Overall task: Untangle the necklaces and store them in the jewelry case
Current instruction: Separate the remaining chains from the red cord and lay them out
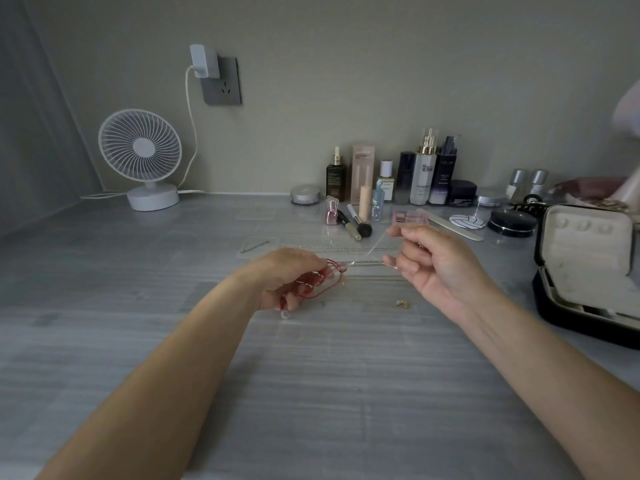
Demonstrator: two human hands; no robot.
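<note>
Red cord necklace [313,284] is bunched in loops inside the left hand [291,271], whose fingers [294,299] curl round it, and a clear bead [285,314] dangles from the bundle just above the worktop [311,375]. From that knot a thin pale chain [367,263] runs taut toward three o'clock into the right hand [436,265], pinched at the fingertips. My read: the left hand anchors the tangle so the right can draw one strand free. The chain looks hair-fine, barely visible against the grey. A small gold charm [402,303] lies loose at five o'clock of the knot. Another fine chain [311,245] lies straight at twelve o'clock. The jewelry case [585,244] stands open, well apart at three o'clock — lid up, ready to receive. Cosmetics bottles [424,168] line the wall at one o'clock.
</note>
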